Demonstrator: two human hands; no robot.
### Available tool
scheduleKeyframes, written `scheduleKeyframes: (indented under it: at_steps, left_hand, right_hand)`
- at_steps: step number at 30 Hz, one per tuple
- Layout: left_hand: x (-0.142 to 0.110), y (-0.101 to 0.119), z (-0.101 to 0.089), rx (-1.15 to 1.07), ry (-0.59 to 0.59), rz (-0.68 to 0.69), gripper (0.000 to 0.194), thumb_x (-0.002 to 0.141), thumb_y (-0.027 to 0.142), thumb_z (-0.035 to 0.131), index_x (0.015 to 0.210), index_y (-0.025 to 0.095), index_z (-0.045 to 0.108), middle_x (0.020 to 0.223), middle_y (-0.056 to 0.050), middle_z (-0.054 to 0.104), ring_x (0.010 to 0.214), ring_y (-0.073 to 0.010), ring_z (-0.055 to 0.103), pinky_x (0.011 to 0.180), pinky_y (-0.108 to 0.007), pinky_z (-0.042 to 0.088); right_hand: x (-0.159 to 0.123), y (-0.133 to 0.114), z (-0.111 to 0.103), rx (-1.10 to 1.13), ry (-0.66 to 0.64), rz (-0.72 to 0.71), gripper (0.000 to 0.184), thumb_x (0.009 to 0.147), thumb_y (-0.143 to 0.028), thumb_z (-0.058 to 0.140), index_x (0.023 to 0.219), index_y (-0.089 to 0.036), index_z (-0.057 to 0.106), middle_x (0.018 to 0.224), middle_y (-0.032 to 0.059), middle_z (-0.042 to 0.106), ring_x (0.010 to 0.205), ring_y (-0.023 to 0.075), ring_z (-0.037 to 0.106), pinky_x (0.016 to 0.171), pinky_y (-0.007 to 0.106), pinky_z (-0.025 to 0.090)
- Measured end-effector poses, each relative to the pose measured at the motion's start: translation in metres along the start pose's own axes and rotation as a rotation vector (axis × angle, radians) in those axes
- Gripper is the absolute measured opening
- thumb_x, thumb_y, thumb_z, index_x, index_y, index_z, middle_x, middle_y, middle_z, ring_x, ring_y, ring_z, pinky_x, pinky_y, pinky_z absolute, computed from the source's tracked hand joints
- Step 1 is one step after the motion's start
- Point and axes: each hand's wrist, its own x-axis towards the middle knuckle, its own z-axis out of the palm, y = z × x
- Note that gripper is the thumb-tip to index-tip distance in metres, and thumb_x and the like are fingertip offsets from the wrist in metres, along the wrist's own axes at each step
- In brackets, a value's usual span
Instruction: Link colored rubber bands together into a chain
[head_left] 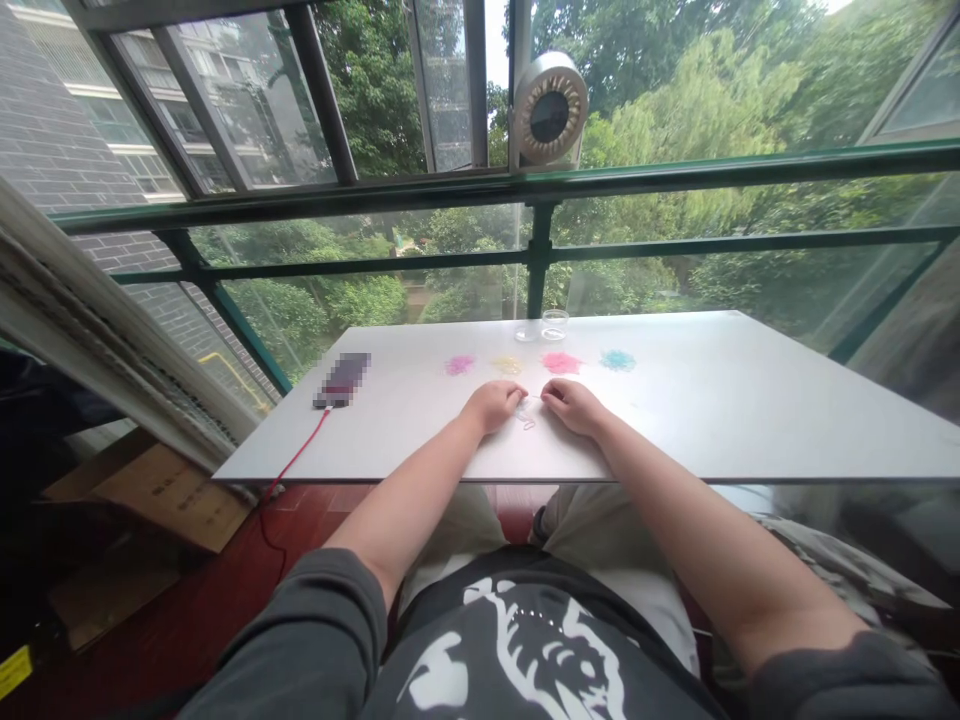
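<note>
Both hands meet above the white table near its front middle. My left hand [495, 405] is closed in a pinch, and so is my right hand [574, 405], a short gap apart. A thin pale string [534, 397] spans that gap between the fingertips. Below it, a small pinkish looped strand [529, 424] lies on the tabletop; whether it joins the string I cannot tell. Just beyond my hands sit small loose piles: purple [460, 365], yellow [507, 366], pink-red [562, 363] and teal [617, 359]. Their single pieces are too small to name.
Two clear round containers [554, 325] stand at the back edge of the white table [750, 400]. A blurred phone-like object [346, 380] lies at left with a red cable [304, 445] running off the edge. Behind is a green railing [450, 262]; a cardboard box [176, 495] sits lower left.
</note>
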Motion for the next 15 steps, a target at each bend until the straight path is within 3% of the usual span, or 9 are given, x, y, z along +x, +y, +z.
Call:
scheduleKeyframes:
  at_steps: [4, 9, 15]
  left_hand:
    - [-0.001, -0.001, 0.001, -0.091, -0.001, 0.004, 0.028, 0.084, 0.024, 0.041, 0.090, 0.017, 0.068, 0.089, -0.003, 0.071, 0.084, -0.0154, 0.064, 0.084, -0.027, 0.047]
    - [0.004, -0.010, 0.006, -0.206, 0.083, -0.041, 0.033, 0.086, 0.016, 0.033, 0.105, 0.012, 0.060, 0.091, -0.006, 0.071, 0.078, -0.0116, 0.066, 0.073, -0.023, 0.052]
    - [0.007, -0.013, 0.001, -0.189, 0.209, -0.096, 0.032, 0.082, 0.014, 0.042, 0.107, 0.013, 0.060, 0.104, -0.009, 0.067, 0.093, -0.0149, 0.062, 0.085, -0.027, 0.049]
  right_hand:
    - [0.004, 0.000, 0.002, 0.018, -0.004, 0.031, 0.012, 0.079, -0.025, 0.048, 0.075, -0.017, 0.057, 0.073, 0.0029, 0.062, 0.066, 0.0135, 0.051, 0.063, 0.025, 0.037]
    - [0.017, -0.002, 0.003, 0.041, -0.036, 0.074, 0.016, 0.078, -0.028, 0.048, 0.070, -0.017, 0.055, 0.062, 0.0009, 0.059, 0.057, 0.0125, 0.050, 0.057, 0.024, 0.036]
    - [0.034, -0.011, 0.013, 0.090, -0.056, 0.088, 0.019, 0.080, -0.029, 0.043, 0.070, -0.016, 0.054, 0.054, -0.0016, 0.055, 0.048, 0.0107, 0.048, 0.050, 0.022, 0.036]
